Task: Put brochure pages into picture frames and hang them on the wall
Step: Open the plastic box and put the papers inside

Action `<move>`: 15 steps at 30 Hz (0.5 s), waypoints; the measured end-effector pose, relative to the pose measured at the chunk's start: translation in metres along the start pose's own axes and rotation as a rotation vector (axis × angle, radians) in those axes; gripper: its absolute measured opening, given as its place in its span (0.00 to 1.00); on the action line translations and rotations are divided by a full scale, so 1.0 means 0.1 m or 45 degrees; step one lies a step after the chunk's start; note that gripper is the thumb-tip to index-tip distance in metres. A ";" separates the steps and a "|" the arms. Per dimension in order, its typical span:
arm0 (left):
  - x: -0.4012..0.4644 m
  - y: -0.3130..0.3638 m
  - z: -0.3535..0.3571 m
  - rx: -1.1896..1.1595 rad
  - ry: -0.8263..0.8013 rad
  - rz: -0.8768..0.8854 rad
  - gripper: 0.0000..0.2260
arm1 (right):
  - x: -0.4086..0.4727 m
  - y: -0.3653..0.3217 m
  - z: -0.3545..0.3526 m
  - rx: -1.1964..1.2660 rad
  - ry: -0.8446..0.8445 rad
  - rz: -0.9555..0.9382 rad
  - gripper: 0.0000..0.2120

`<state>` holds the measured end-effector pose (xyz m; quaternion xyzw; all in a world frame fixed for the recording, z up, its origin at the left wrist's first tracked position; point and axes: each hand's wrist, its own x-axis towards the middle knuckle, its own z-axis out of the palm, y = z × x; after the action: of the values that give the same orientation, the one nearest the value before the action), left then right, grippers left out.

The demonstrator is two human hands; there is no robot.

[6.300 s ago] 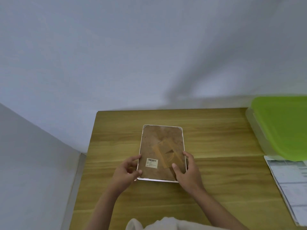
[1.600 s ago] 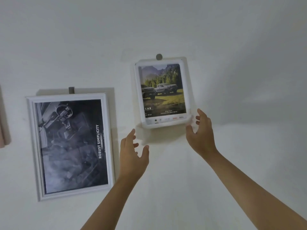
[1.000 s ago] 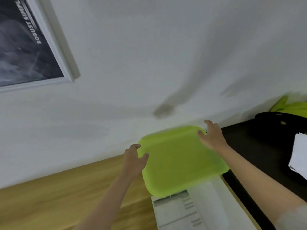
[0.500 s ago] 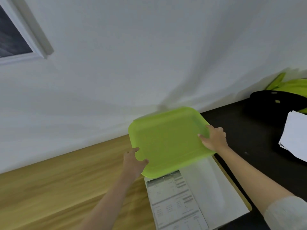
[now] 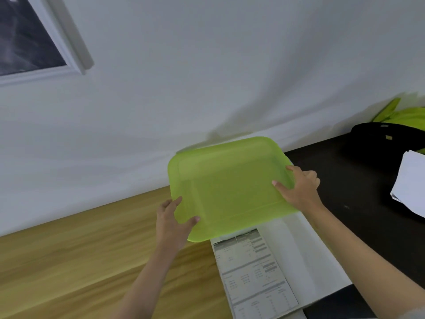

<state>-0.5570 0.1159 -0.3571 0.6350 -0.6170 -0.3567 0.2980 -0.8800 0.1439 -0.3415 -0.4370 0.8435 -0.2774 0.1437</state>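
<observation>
- Left hand [image 5: 173, 223] grips the near-left corner of the green lid [image 5: 230, 185], thumb on top, fingers curled under the rim.
- Right hand [image 5: 299, 188] holds the lid's right edge; fingers lie on top, thumb hidden.
- Step in hand, as I judge it: lifting the lid off its container. Best raised level and evenly with both hands, then set down clear of the papers.
- Container under the lid: only a pale edge shows behind it; contents cannot be seen.
- Brochure page [image 5: 255, 275] lies flat on the wooden table [image 5: 69, 261], just below the lid, between the forearms.
- Framed picture [image 5: 34, 38] hangs on the wall, well up and left of the left hand.
</observation>
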 end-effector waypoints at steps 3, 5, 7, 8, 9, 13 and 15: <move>-0.08 -0.26 -0.35 -0.033 0.033 0.005 0.33 | -0.34 -0.28 0.11 0.057 0.009 -0.050 0.32; -0.15 -0.47 -0.60 -0.056 0.059 -0.024 0.34 | -0.58 -0.49 0.26 0.136 -0.014 -0.073 0.32; -0.22 -0.70 -0.88 -0.058 0.096 -0.054 0.34 | -0.80 -0.73 0.45 0.149 -0.043 -0.075 0.31; -0.26 -0.83 -1.03 -0.049 0.116 -0.071 0.34 | -0.91 -0.85 0.56 0.147 -0.053 -0.082 0.31; -0.30 -0.96 -1.18 -0.040 0.132 -0.089 0.34 | -1.01 -0.98 0.68 0.144 -0.064 -0.092 0.31; -0.42 -1.46 -1.67 -0.036 0.150 -0.171 0.33 | -1.40 -1.43 1.12 0.077 -0.143 -0.131 0.31; -0.46 -1.68 -1.88 -0.022 0.143 -0.218 0.32 | -1.57 -1.62 1.34 0.048 -0.187 -0.127 0.31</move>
<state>-0.3059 0.1606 -0.3838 0.7017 -0.5398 -0.3501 0.3061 -0.6182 0.1506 -0.3537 -0.4948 0.8025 -0.2674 0.1992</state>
